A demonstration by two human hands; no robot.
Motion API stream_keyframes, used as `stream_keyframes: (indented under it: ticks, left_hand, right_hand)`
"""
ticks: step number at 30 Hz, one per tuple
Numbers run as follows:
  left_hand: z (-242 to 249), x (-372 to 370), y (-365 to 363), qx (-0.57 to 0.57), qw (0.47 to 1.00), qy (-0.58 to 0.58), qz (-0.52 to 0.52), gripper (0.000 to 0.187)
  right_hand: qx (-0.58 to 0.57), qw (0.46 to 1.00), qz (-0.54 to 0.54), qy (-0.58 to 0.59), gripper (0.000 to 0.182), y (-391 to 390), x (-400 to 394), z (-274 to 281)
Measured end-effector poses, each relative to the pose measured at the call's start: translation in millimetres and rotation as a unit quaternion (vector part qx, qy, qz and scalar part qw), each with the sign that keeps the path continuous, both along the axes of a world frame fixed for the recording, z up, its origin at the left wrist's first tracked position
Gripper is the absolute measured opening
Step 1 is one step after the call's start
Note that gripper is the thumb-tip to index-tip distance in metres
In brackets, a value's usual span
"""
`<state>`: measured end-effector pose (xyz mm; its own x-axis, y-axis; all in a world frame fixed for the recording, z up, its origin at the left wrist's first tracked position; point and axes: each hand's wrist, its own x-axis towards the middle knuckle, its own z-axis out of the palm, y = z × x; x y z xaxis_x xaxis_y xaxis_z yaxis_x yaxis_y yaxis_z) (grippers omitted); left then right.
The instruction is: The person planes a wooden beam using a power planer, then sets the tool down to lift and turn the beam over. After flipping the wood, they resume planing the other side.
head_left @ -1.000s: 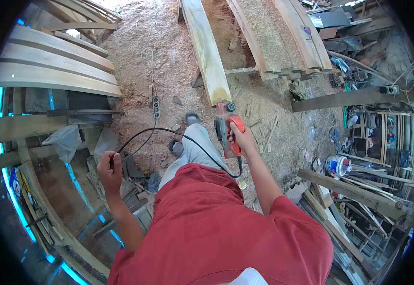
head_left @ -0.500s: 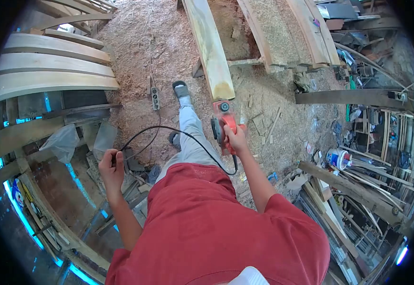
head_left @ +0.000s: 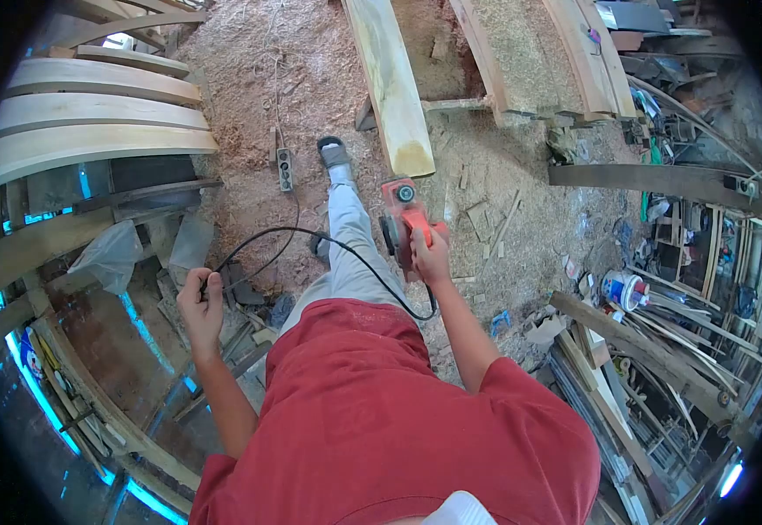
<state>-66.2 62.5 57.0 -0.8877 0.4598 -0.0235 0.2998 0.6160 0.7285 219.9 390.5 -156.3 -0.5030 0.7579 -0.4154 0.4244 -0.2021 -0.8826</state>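
Note:
My right hand (head_left: 431, 254) is wrapped round the handle of a red power planer (head_left: 405, 208), whose front is just below the near end of a long pale plank (head_left: 390, 87), with a small gap between them. A black cable (head_left: 346, 245) loops from the back of the planer across my legs to the left. My left hand (head_left: 201, 302) is closed on the cable, fingers curled and thumb up, out to the left of my body.
A power strip (head_left: 285, 169) lies on the shaving-covered floor beside my foot. Curved pale boards (head_left: 101, 114) are stacked at left, more boards (head_left: 573, 61) at upper right. A beam (head_left: 661, 178), a paint bucket (head_left: 624, 290) and scrap wood fill the right side.
The planer in my right hand has moved slightly left and back from the plank's end and tilted a little. My left hand has shifted slightly left, still on the cable.

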Motion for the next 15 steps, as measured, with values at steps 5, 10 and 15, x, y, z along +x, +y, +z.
stream_keyframes:
  ticks: [5, 10, 15]
  left_hand:
    - [-3, 1, 5, 0.004, 1.0, 0.011, -0.02, 0.022]
    - [-2, 3, 9, 0.003, 0.999, 0.03, -0.024, 0.02]
    - [-6, 0, 7, 0.001, 1.0, -0.009, -0.017, 0.019]
  right_hand:
    - [-0.148, 0.985, -0.076, 0.04, 0.034, 3, -6, -1]
    - [-0.184, 0.976, -0.107, 0.052, 0.034, 4, -12, 1]
    - [-0.147, 0.982, -0.103, 0.052, 0.036, 4, -14, -6]
